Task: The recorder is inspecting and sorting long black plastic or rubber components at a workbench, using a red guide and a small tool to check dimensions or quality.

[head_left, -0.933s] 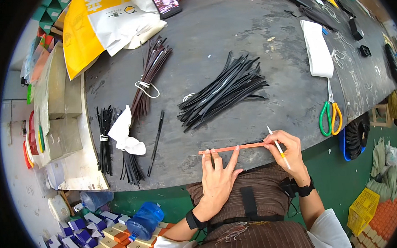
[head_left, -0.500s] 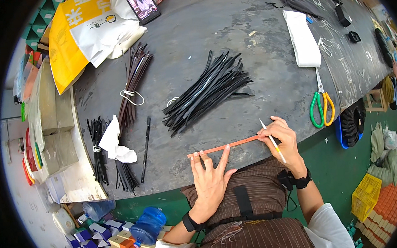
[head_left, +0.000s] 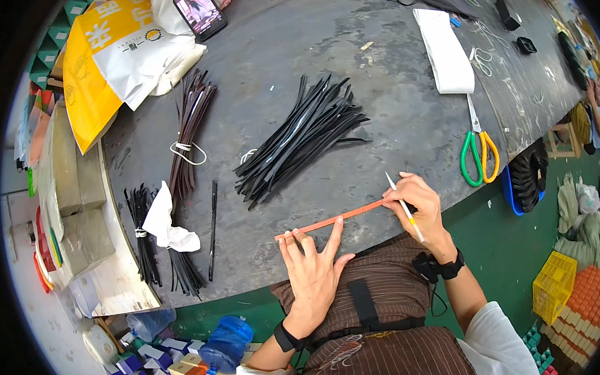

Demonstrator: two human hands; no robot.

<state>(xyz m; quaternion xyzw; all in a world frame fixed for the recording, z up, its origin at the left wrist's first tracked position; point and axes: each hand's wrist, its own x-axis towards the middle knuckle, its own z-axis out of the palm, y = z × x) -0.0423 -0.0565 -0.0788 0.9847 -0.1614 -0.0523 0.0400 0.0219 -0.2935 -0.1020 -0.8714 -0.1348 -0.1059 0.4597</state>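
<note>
A narrow orange-red strip (head_left: 325, 221) lies slantwise on the dark tabletop near its front edge. My left hand (head_left: 311, 272) rests with spread fingers, the fingertips pressing on the strip's left part and middle. My right hand (head_left: 420, 205) holds a slim white pen (head_left: 403, 208) with a yellow band, its pointed tip facing up and away from me. The fingertips of that hand also touch the strip's right end. Beyond the strip sits a loose pile of flat black strips (head_left: 297, 140). A single dark strip (head_left: 212, 229) lies to the left of my left hand.
At left are a tied brown bundle (head_left: 192, 132), a tied black bundle (head_left: 141, 219) and one wrapped in white (head_left: 170, 225). Scissors (head_left: 478, 151) and a white band (head_left: 444, 51) lie right. A phone (head_left: 200, 13) and a yellow-white bag (head_left: 113, 61) occupy the far left.
The whole view has shifted slightly, so the table's things sit a little further left. Both hands keep their places on the strip, and the pen stays in my right hand.
</note>
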